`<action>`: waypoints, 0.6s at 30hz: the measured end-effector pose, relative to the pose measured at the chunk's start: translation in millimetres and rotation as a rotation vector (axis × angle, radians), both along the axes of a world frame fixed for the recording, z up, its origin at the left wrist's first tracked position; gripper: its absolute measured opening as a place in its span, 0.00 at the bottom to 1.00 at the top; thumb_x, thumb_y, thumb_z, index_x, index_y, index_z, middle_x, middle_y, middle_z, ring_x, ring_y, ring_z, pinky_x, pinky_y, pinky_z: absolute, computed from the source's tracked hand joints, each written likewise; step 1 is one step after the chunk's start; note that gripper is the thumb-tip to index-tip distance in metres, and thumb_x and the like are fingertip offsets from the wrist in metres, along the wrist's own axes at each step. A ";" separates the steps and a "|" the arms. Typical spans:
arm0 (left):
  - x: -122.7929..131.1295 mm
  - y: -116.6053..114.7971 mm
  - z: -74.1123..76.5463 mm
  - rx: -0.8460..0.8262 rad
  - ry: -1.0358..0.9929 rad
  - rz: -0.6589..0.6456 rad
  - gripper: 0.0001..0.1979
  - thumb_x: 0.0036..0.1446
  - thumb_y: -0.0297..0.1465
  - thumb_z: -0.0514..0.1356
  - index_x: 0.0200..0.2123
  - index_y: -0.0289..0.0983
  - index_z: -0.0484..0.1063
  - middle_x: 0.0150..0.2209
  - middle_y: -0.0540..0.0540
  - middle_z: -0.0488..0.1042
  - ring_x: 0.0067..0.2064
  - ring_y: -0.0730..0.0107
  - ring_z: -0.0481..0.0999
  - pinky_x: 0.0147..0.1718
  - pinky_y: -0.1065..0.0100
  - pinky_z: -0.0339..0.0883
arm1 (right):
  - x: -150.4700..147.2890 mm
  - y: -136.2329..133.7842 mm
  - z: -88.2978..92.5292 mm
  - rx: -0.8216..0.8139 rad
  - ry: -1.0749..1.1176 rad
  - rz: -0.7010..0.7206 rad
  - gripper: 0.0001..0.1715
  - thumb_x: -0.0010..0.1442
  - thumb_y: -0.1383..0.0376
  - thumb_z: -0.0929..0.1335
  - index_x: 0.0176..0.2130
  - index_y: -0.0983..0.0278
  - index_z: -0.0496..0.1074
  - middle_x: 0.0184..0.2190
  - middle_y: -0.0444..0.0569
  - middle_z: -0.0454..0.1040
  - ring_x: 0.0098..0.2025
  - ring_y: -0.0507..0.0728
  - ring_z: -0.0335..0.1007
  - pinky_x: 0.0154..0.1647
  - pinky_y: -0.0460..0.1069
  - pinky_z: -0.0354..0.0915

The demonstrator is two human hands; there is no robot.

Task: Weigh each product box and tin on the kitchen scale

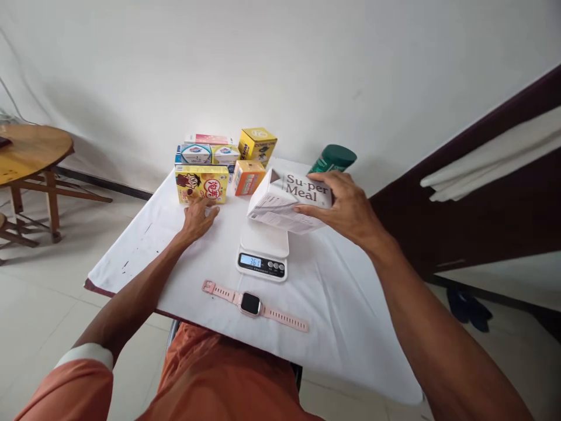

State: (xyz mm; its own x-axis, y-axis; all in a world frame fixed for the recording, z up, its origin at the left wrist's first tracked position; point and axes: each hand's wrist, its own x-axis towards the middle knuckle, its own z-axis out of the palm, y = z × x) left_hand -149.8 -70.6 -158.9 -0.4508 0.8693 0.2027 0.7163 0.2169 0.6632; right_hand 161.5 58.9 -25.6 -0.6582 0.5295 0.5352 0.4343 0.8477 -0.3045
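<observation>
Pink watch (252,304) nearest on bench (346,298), then scale (263,261), display lit. Right hand (348,211) grip wrapped on white Su-per Meal box (283,204), tilted over the scale platform; a steady reading needs it flat and released. Left hand (197,220) grip spread, empty, fingertips at yellow box (201,183). Green canister (335,158) behind.

Bright, even daylight, soft shadows cast on the far wall, edges bowed by wide-angle distortion, focus kept sharp throughout.
</observation>
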 end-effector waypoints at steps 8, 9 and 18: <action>7.2 0.3 0.9 -0.111 0.121 0.006 0.18 0.63 0.37 0.58 0.52 0.37 0.76 0.58 0.35 0.74 0.63 0.43 0.67 0.59 0.42 0.63 | -0.2 -5.1 -2.9 -0.022 -0.024 0.044 0.39 0.55 0.39 0.75 0.55 0.60 0.76 0.50 0.56 0.77 0.54 0.69 0.70 0.58 0.65 0.66; 7.3 0.4 0.7 -0.114 0.131 0.007 0.18 0.63 0.38 0.58 0.53 0.37 0.76 0.58 0.35 0.74 0.64 0.43 0.66 0.59 0.42 0.63 | -2.7 -6.2 -0.8 -0.023 -0.033 0.057 0.39 0.56 0.39 0.75 0.55 0.61 0.76 0.51 0.56 0.77 0.54 0.69 0.70 0.58 0.64 0.66; 8.2 1.0 -0.9 -0.137 0.156 0.014 0.19 0.64 0.35 0.55 0.56 0.38 0.74 0.60 0.35 0.72 0.66 0.42 0.63 0.59 0.42 0.64 | -26.2 -15.0 -10.7 -0.079 -0.074 0.073 0.45 0.53 0.34 0.74 0.57 0.61 0.76 0.52 0.58 0.77 0.57 0.72 0.70 0.60 0.69 0.65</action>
State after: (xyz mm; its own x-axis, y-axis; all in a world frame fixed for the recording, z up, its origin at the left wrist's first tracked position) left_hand -141.6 -69.6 -159.8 -0.4353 0.8875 0.1510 0.8045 0.3082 0.5077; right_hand 135.3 43.9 -36.3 -0.7329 0.5175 0.4417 0.3963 0.8524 -0.3411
